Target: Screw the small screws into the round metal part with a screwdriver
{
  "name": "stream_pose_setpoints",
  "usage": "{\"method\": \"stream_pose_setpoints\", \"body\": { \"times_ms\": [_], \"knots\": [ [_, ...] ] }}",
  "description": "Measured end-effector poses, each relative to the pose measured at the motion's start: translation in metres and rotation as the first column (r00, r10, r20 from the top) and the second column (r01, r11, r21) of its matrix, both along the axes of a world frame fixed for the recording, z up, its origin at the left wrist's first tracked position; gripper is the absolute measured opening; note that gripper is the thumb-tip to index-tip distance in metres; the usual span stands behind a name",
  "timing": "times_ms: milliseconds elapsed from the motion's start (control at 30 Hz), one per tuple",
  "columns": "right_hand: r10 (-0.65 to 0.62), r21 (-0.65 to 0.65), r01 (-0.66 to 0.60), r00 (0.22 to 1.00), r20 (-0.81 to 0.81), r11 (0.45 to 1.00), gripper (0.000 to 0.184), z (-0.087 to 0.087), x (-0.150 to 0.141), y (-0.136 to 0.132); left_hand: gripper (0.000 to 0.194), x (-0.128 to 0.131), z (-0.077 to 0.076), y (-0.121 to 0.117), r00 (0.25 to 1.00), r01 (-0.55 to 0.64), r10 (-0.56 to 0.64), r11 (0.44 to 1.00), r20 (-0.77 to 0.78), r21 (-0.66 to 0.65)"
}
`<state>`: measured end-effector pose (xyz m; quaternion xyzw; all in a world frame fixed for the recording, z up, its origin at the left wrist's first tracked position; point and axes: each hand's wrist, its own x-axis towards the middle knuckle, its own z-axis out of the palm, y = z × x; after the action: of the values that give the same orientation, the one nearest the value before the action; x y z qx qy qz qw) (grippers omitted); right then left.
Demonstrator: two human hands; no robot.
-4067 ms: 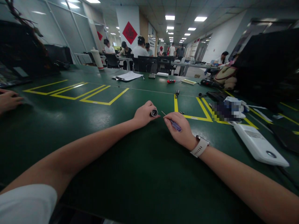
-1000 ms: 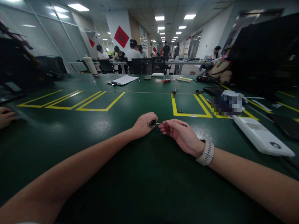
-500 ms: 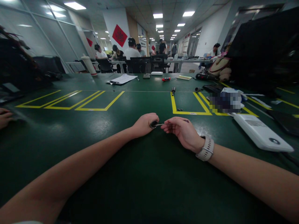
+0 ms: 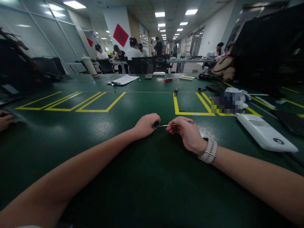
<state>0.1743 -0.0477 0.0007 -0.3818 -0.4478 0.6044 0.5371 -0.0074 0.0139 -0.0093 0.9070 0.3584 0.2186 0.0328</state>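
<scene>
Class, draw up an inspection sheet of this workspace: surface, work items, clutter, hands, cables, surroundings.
Surface: green table, yellow tape outlines.
Work items: purple screwdriver, tip at the open end of a cylinder; whether inside, unclear.
Clutter: papers, red screwdriver, white device, cup.
Hands: left hand grips the cylinder; right hand holds the purple screwdriver.
Cables: dark cord by the white device.
Surroundings: another person's hand at the left edge; people beyond the table.

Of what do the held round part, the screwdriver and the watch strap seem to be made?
Round part: probably metal; its rim shines against a dark opening. Screwdriver: shaft likely polished steel, being thin and bright; handle perhaps plastic, only a purple bit showing. Watch strap: matt, pale and perforated, likely silicone or rubber.
</scene>
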Motion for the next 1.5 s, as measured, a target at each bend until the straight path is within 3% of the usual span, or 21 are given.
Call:
{"method": "stream_pose_setpoints", "body": {
  "times_ms": [333,633,1033,1233,1333,1500],
  "knots": [
    [-0.059,0.076,0.057,0.998,0.015,0.995,0.015,-0.001,0.000,-0.001,0.008,0.001,0.001,-0.002,1.000,-0.021,0.021,1.000,-0.005,-0.008],
    [-0.042,0.103,0.025,0.984,0.170,0.994,0.014,-0.007,-0.002,0.000,0.005,0.001,0.000,-0.002,0.999,-0.033,0.033,0.999,-0.001,0.017],
    [-0.056,0.171,0.027,0.985,0.163,0.985,0.017,-0.011,0.000,0.000,0.011,0.003,0.002,-0.005,0.997,-0.072,0.072,0.997,0.001,0.001],
    [-0.144,0.326,0.087,0.977,0.155,0.941,0.021,-0.009,0.002,-0.003,0.016,0.005,0.003,-0.006,0.996,-0.092,0.092,0.996,0.011,-0.009],
    [-0.122,0.334,0.042,0.967,0.223,0.942,0.016,-0.006,0.001,-0.006,0.014,0.005,0.003,-0.007,0.995,-0.098,0.098,0.995,0.012,0.005],
    [0.052,0.276,-0.162,0.929,0.366,0.947,0.015,-0.004,-0.001,-0.008,0.007,0.005,0.005,-0.008,0.997,-0.076,0.076,0.997,0.009,0.024]
  ]
}}
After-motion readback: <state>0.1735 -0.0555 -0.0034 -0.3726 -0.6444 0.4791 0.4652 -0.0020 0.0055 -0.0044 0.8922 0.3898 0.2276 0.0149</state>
